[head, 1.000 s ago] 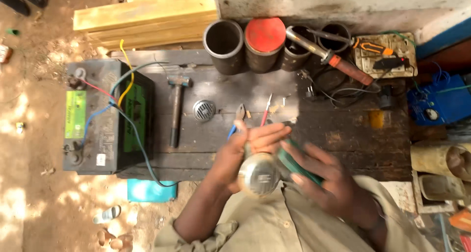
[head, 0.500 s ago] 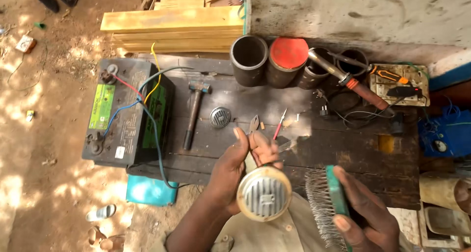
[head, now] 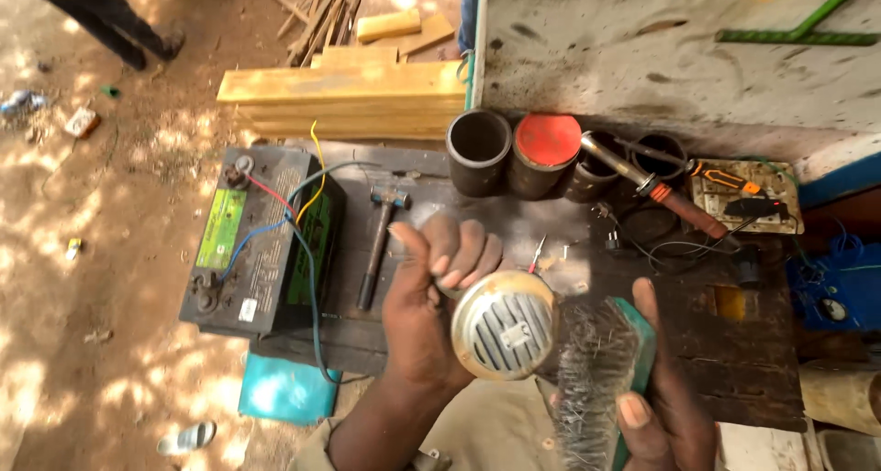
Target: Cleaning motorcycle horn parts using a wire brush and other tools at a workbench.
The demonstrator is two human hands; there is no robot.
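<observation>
- Left hand (head: 431,320): closed around round metal horn (head: 503,325), held above the desk (head: 734,361).
- Right hand (head: 665,407): gripping green wire brush (head: 601,379), bristles apparently touching the horn's edge.
- Hammer (head: 378,243) lies beside battery (head: 262,242).

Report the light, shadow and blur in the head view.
Head view: dappled sun and leaf shadow on the dirt ground; left hand slightly motion-blurred; round metal horn and wire brush fairly sharp; pale wall brightly lit.
</observation>
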